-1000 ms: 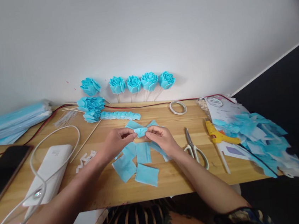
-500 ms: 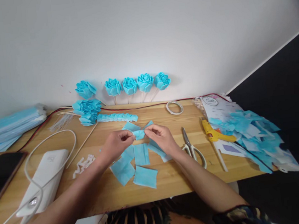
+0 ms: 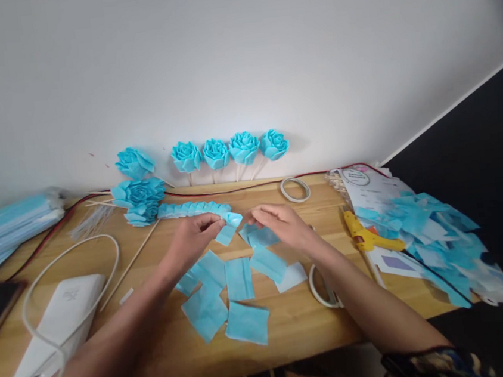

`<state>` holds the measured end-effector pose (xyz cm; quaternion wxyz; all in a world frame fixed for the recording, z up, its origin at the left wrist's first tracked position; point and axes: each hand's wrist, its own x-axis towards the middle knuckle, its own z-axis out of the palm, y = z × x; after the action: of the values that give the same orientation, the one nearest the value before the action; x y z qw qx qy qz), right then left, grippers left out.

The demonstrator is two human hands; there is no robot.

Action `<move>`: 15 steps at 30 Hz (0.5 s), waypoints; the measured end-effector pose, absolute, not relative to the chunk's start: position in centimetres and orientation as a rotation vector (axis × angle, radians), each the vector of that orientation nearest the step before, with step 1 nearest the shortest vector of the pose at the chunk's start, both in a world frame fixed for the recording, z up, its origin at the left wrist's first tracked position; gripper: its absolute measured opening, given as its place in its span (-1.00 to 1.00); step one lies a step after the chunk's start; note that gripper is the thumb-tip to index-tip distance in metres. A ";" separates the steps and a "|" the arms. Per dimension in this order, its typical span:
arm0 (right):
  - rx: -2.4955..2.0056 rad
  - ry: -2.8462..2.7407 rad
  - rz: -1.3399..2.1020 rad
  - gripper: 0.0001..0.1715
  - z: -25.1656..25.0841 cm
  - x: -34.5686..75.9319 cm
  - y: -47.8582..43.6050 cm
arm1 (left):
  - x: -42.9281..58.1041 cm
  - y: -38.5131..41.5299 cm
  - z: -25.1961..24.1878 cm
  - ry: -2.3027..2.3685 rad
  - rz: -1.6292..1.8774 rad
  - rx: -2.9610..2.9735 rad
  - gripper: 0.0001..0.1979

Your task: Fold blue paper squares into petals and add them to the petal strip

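Between thumb and fingers, my left hand pinches a small folded blue fabric petal by its left end. Just right of it, my right hand has its fingers curled together, apart from the petal; whether anything is in them I cannot make out. Beneath both hands lie several loose blue fabric squares. Behind my left hand runs a row of folded blue petals, overlapping one another. Partly hidden under my right forearm are the scissors.
Several blue fabric flowers on sticks lean against the wall. A tape roll lies at the back. At right are a yellow glue gun and a heap of blue scraps. A white power bank with a cable lies at left.
My right hand has come away from the petal and moved a little right. My left hand keeps hold of it, now folded narrower. The view has shifted slightly.
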<state>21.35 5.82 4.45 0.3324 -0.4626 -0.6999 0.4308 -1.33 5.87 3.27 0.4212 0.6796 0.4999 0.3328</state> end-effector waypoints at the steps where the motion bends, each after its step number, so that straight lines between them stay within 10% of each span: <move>1: -1.191 -1.800 1.191 -0.64 4.4 21.1 5.7 | -1.3 5.9 3.2 1.255 0.840 1.670 -0.70; 15: -1.263 -1.745 1.128 -0.75 3.5 23.0 10.7 | -2.3 6.8 1.3 1.391 0.865 1.831 -0.71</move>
<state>23.01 10.75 3.51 0.3474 -0.4869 -0.6730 0.4351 -2.25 6.80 1.32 0.3357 0.7021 0.5331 0.3318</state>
